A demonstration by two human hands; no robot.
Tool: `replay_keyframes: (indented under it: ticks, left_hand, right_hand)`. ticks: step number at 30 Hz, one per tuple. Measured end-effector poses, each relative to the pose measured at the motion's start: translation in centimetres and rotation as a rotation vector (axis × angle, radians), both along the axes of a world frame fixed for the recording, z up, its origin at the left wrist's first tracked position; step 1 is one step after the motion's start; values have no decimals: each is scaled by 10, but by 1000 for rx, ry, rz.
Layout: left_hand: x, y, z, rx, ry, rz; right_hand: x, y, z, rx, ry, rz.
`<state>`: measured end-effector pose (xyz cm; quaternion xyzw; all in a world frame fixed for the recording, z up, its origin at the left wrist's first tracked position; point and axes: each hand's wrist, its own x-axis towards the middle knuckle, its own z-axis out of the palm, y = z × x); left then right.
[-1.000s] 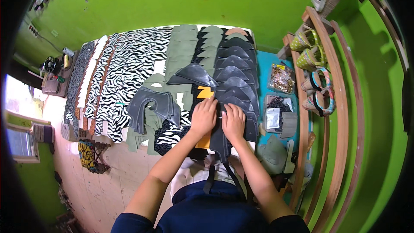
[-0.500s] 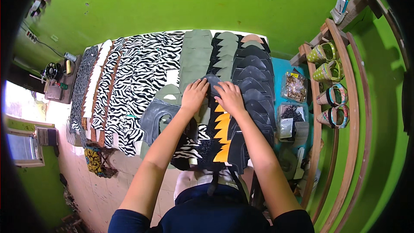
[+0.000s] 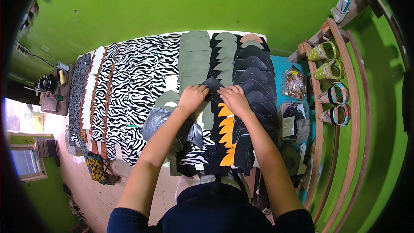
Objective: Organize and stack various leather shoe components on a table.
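Note:
A curved black leather cut-out (image 3: 213, 85) lies between my two hands at the middle of the table. My left hand (image 3: 192, 98) has its fingers pressed on the left edge of it, and my right hand (image 3: 235, 99) grips the right edge. Overlapping black cut-outs (image 3: 254, 80) run in a column beside my right hand, with orange pointed pieces (image 3: 227, 134) nearer me. Olive-green pieces (image 3: 195, 56) lie beyond my left hand. Under my left forearm rests a larger dark leather piece (image 3: 155, 121), partly hidden.
Zebra-print pieces (image 3: 142, 73) and white pointed pieces (image 3: 91, 90) cover the table's left part. At right, clear boxes of small parts (image 3: 294, 85) stand on a blue surface. A wooden rack (image 3: 316, 146) holds small sandals (image 3: 326, 71). A sewing machine part (image 3: 45, 83) is at far left.
The curved black cut-out has come slightly nearer me and shows more between my hands. The large dark leather piece by my left forearm looks folded over or shifted, its opening no longer plain.

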<state>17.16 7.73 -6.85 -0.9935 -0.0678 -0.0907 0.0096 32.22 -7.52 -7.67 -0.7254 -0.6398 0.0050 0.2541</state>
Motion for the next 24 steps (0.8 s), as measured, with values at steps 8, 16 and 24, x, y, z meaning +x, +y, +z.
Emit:
replay_keyframes:
  ticks: [8,16,24]
  left_hand:
    - [3,-13,40,5,-210,34]
    - [-18,-85,43,-97,-337,-34]
    - [-31,-192,14,-205,-208,-161]
  right_hand:
    - [5,1,36,128,-120,18]
    - [4,-75,58,188,-223,213]
    - [-3,-190,44,-4,-271,102]
